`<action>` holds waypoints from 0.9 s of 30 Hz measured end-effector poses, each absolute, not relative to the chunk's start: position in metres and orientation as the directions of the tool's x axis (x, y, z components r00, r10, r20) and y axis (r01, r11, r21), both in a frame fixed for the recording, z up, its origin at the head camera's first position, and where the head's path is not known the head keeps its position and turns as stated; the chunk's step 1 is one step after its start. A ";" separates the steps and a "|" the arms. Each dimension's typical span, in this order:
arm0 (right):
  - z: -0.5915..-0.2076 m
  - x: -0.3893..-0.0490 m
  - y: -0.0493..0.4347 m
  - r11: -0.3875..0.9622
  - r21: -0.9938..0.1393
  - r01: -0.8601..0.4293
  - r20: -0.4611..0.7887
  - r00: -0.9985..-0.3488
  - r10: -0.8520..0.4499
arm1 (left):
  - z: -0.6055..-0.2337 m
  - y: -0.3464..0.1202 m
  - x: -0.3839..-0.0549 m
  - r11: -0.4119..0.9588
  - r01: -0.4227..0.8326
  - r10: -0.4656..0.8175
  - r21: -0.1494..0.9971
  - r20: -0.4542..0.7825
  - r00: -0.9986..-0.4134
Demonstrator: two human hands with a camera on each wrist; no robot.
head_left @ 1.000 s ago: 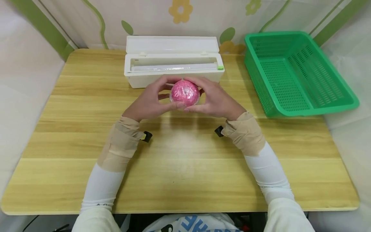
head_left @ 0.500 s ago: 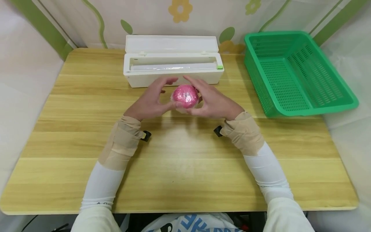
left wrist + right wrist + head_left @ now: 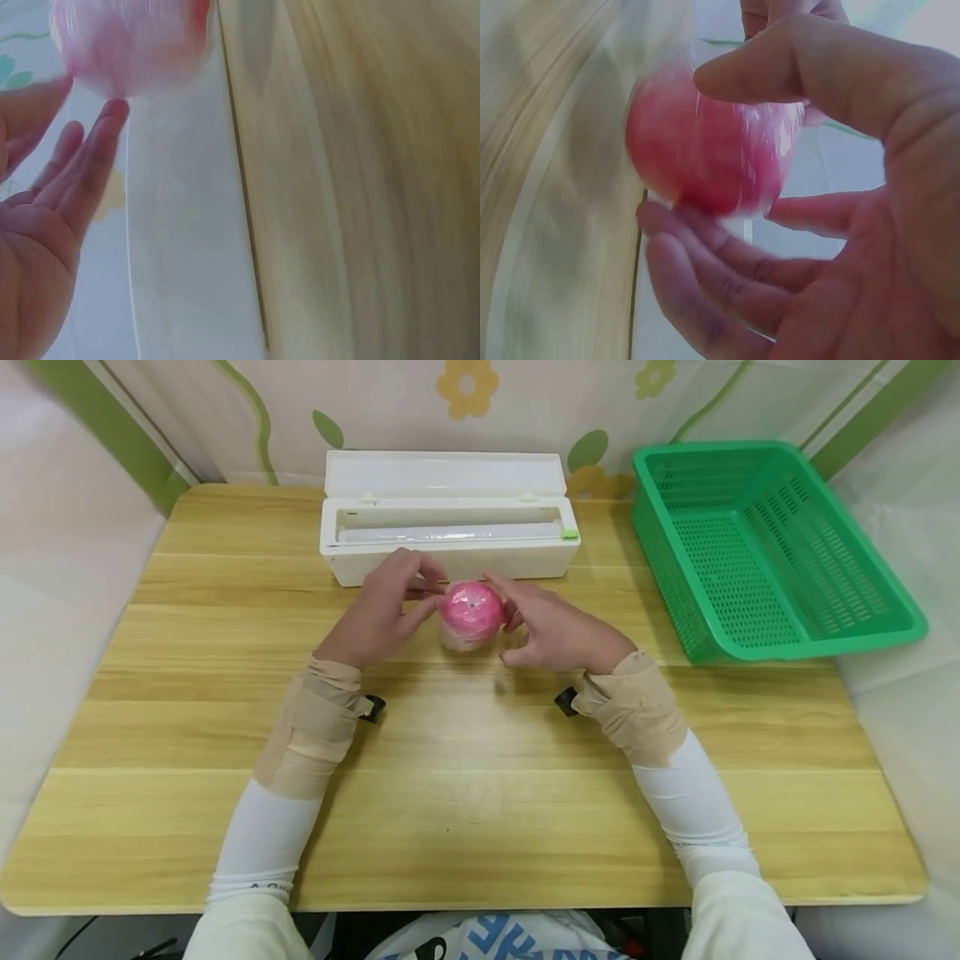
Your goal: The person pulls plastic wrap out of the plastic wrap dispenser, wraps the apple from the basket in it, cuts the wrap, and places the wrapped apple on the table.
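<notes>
A round pink object (image 3: pixel 471 608), wrapped in wrinkled clear plastic film, is between both hands before the white box; it is blurred in the wrist views. My left hand (image 3: pixel 386 606) pinches the film at its left side, and the left wrist view shows thumb and fingertip at the wrap's edge (image 3: pixel 124 71). On the other side, my right hand (image 3: pixel 558 622) curves loosely around it. Those fingers touch or nearly touch its right side in the head view, while the thumb stands apart. In the right wrist view, the right thumb (image 3: pixel 757 71) crosses in front of the pink object.
Behind the hands stands a white cling film dispenser (image 3: pixel 450 560), lid raised, with a film roll (image 3: pixel 450 533) inside and a green tab at its right. A green perforated basket (image 3: pixel 765 652) sits at the right rear of the wooden table (image 3: pixel 480 827). A patterned curtain hangs behind.
The pink object turned and shifted slightly left between the hands. My left fingers went from spanning it to pinching at its left side; my right thumb moved away from it.
</notes>
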State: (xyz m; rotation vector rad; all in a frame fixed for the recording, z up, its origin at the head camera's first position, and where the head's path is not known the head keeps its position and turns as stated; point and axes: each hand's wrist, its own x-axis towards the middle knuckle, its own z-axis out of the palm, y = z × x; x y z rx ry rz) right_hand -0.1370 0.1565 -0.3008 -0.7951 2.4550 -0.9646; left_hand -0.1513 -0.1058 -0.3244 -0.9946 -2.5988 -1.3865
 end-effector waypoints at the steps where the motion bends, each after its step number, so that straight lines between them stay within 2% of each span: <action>1: -0.300 -0.137 0.156 0.600 -0.718 -0.354 -0.146 -0.766 -0.626 | -0.325 -0.106 -0.151 0.396 0.542 0.501 0.741 0.320 -0.804; 6: -0.302 -0.134 0.150 0.633 -0.693 -0.345 -0.129 -0.804 -0.580 | -0.325 -0.106 -0.151 0.393 0.502 0.490 0.771 0.286 -0.823; 11: -0.306 -0.136 0.148 0.667 -0.668 -0.331 -0.119 -0.837 -0.534 | -0.326 -0.103 -0.150 0.470 0.508 0.576 0.722 0.185 -0.796; 14: -0.309 -0.139 0.153 0.696 -0.651 -0.303 -0.151 -0.847 -0.510 | -0.329 -0.100 -0.151 0.477 0.530 0.614 0.701 0.165 -0.772; 20: -0.312 -0.142 0.161 0.748 -0.616 -0.248 -0.233 -0.849 -0.474 | -0.337 -0.091 -0.151 0.486 0.524 0.637 0.699 0.127 -0.761; 27: -0.316 -0.143 0.158 0.743 -0.627 -0.234 -0.247 -0.845 -0.475 | -0.337 -0.088 -0.147 0.487 0.529 0.645 0.695 0.122 -0.755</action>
